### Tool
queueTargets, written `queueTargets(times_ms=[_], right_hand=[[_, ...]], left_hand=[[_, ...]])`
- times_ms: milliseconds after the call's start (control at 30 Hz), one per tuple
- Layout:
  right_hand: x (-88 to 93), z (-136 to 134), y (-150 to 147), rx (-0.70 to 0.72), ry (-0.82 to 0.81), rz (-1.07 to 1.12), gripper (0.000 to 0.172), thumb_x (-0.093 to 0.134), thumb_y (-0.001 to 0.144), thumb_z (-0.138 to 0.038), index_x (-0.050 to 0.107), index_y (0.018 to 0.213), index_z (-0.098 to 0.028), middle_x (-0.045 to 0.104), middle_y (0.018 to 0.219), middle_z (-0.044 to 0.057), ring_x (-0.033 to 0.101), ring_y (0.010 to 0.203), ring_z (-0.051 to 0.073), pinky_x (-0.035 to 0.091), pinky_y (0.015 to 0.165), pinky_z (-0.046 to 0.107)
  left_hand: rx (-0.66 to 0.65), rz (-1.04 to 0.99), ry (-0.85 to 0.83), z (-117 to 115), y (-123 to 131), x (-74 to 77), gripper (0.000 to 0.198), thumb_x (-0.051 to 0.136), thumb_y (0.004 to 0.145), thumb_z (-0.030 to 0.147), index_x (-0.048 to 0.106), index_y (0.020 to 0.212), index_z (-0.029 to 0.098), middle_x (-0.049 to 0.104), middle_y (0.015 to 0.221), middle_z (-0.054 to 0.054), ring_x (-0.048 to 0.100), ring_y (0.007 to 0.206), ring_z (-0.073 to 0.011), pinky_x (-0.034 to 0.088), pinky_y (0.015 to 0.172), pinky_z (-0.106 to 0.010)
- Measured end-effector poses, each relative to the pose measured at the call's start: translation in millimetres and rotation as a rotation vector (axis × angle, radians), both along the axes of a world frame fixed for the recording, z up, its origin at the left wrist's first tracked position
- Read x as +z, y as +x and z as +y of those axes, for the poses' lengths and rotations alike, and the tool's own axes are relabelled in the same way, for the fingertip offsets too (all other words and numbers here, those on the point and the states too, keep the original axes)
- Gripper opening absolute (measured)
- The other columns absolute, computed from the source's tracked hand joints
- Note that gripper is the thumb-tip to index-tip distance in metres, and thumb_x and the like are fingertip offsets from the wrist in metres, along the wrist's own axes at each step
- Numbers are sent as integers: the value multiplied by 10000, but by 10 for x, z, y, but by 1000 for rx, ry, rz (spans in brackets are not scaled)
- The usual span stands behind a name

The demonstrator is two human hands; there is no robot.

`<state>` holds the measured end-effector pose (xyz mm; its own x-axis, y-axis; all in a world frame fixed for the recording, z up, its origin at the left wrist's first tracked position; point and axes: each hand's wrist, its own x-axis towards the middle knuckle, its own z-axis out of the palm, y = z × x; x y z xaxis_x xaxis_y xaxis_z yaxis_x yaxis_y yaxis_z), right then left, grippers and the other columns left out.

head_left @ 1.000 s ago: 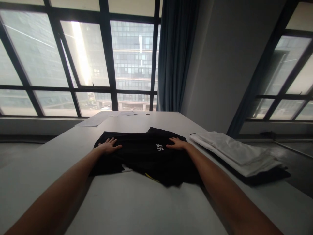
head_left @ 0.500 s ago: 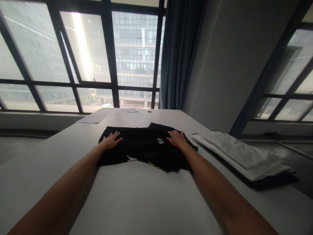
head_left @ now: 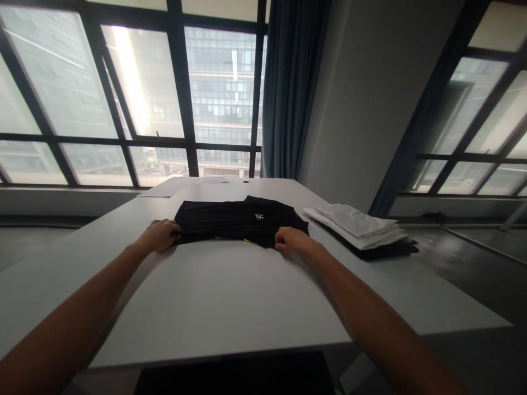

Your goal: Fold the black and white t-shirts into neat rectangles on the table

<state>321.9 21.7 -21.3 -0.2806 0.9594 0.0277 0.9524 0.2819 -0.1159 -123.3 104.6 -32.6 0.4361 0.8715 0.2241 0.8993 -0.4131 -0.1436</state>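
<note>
A black garment (head_left: 222,216), which looks like a T-shirt, lies folded across the white table (head_left: 222,296). It carries a small white print and shows a bit of yellow at its near edge. My left hand (head_left: 162,235) is closed on the garment's near left corner. At the near right part of it, my right hand (head_left: 290,240) has its fingers curled around the edge of the cloth. The fingertips of both hands are partly hidden.
A stack of folded white and black clothes (head_left: 358,227) sits at the table's right edge. Sheets of paper (head_left: 164,188) lie at the far left. Beyond the table are windows and a blue curtain (head_left: 290,99).
Both hands, flat on the garment before, have come down to its near corners and closed on the cloth. The view has shifted, so the table's near edge now shows.
</note>
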Motion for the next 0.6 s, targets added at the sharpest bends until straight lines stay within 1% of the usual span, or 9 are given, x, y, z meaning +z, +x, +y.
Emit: queueTargets(times_ms=[33,100,200,267,300,367,433,500,600], right_hand=[[-13,-20,27,2,60,37,87,679,830,-267,729,875,-211,703,1010,51,633,840,177,409,664,237],[-27,-38,95,6,138,151,127,583,887,-218,706,879,-185,705,920,50,618,782,154,409,664,234],[-73,-10,179,67,61,277,128,648,843,-269,696,915,-175,693,821,26,609,729,148,424,654,233],[-148,40,178,116,-6,258,198,742,755,-300,709,909,-181,689,866,31,615,756,158,435,660,236],[-193,67,158,126,-3,236,199,752,740,-295,714,901,-184,684,902,38,615,772,161,437,670,240],[-272,109,97,123,72,207,119,705,770,-248,714,869,-183,669,958,52,609,799,160,434,698,248],[-303,124,52,123,148,224,72,636,803,-198,695,839,-178,661,950,55,598,805,158,426,716,254],[-268,116,60,123,200,299,84,588,824,-199,667,844,-179,659,877,43,583,772,158,420,708,263],[-134,92,172,78,305,486,133,526,851,-254,634,893,-190,640,767,13,558,699,164,419,680,281]], left_hand=[[-10,-10,46,-74,-14,19,302,535,809,381,748,984,261,729,1100,-63,634,1083,-291,387,1029,-429],[-49,-43,85,-206,-43,51,274,561,796,421,734,929,255,729,1053,-55,637,1053,-287,375,1036,-433],[-62,-115,13,-332,-89,36,314,532,802,450,703,970,247,733,993,-50,661,961,-267,457,898,-369],[-39,-193,-49,-351,-127,-26,336,529,785,431,692,1018,253,738,1005,-43,669,950,-259,479,824,-332],[-28,-233,-72,-344,-151,-63,350,543,762,421,691,1034,256,740,1024,-38,671,964,-259,481,821,-322],[-14,-292,-110,-312,-207,-128,374,571,711,409,699,1028,255,743,1034,-31,673,978,-262,482,837,-314],[-8,-326,-135,-278,-268,-163,373,573,689,420,712,987,244,748,999,-35,679,952,-268,483,835,-318],[-13,-357,-143,-256,-319,-165,367,554,697,452,722,942,236,752,958,-44,682,921,-273,484,816,-329],[-23,-425,-121,-251,-360,-127,364,541,704,488,731,889,239,757,930,-52,680,900,-283,480,815,-343]])
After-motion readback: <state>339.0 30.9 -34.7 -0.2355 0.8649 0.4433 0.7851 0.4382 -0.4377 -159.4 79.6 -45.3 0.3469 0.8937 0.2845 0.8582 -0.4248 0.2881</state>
